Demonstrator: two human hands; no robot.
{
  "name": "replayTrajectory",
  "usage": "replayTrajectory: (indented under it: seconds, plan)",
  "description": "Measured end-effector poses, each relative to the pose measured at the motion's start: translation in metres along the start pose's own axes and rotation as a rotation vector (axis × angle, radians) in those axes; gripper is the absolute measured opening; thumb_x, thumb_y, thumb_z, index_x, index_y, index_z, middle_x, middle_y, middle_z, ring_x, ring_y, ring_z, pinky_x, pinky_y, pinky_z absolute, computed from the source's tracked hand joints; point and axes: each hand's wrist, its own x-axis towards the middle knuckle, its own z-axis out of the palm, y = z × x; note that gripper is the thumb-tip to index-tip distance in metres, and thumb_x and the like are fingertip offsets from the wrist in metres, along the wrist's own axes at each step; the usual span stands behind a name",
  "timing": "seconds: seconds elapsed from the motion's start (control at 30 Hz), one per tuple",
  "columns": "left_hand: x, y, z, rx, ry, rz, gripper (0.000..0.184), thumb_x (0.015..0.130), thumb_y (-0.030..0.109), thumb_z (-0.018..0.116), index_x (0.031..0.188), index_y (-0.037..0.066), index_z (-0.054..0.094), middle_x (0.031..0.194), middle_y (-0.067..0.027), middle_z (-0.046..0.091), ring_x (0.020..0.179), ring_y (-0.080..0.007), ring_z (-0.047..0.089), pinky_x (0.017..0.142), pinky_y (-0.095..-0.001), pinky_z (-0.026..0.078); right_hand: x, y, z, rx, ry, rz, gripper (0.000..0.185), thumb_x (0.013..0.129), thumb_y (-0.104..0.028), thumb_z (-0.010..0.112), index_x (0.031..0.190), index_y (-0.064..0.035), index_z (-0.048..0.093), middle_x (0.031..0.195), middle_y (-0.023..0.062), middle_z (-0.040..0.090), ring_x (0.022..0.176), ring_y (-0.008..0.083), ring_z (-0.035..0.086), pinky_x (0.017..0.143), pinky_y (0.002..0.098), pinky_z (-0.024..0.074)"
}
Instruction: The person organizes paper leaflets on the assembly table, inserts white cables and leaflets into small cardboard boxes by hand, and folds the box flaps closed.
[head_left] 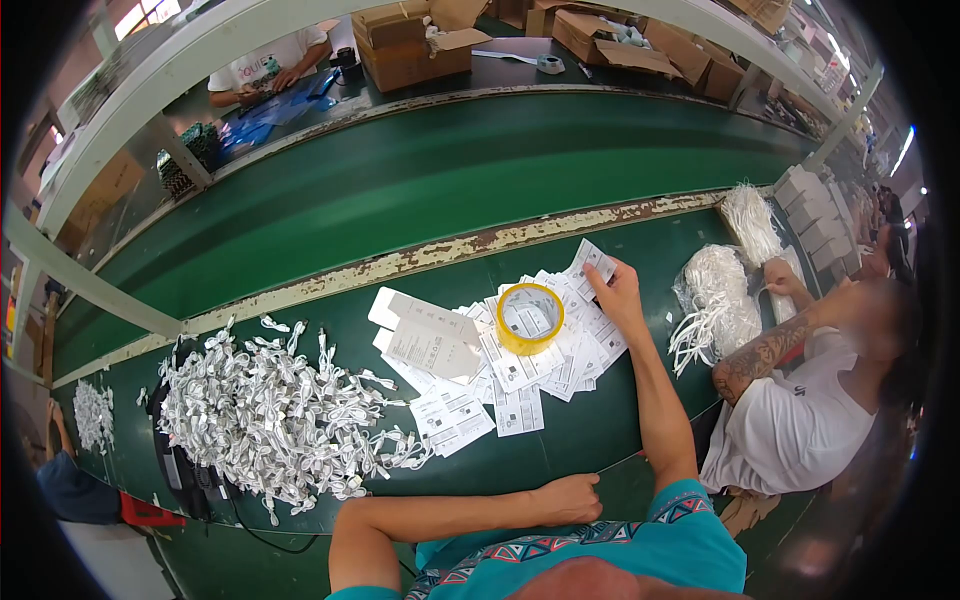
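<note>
My right hand (pixel 618 296) reaches to the far right of a loose pile of printed paper slips (pixel 520 410), pinching one printed slip (pixel 590 264) by its edge. My left hand (pixel 568 499) rests curled into a fist at the near edge of the table, with nothing showing in it. On top of the slips sits a roll of yellow tape (pixel 530 345), lying flat. A flattened white printed box (pixel 430 338) lies over the left part of the pile. Left of that spreads a large heap of bundled white cables (pixel 270 410).
At the right, a co-worker (pixel 810 400) sits near bundles of white cord (pixel 718 290) and stacked white boxes (pixel 815 215). Beyond a worn ledge (pixel 450 255) runs a green belt (pixel 430 180). Cardboard boxes (pixel 420 55) and another person (pixel 265 70) are behind it.
</note>
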Motion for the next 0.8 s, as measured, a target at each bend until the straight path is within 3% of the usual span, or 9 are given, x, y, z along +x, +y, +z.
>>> replayTrajectory:
  seconds: [0.8]
  plan:
    - [0.0004, -0.0002, 0.0056, -0.003, 0.015, -0.002, 0.012, 0.077, 0.017, 0.067, 0.073, 0.007, 0.062, 0.065, -0.0081, 0.063, 0.065, -0.0244, 0.064, 0.077, -0.0342, 0.041, 0.0001, 0.0013, 0.0009, -0.016, 0.006, 0.012, 0.019, 0.094, -0.016, 0.072, 0.096, 0.0023, 0.074, 0.075, 0.0037, 0.072, 0.064, 0.0066, 0.061, 0.056, 0.0265, 0.0477]
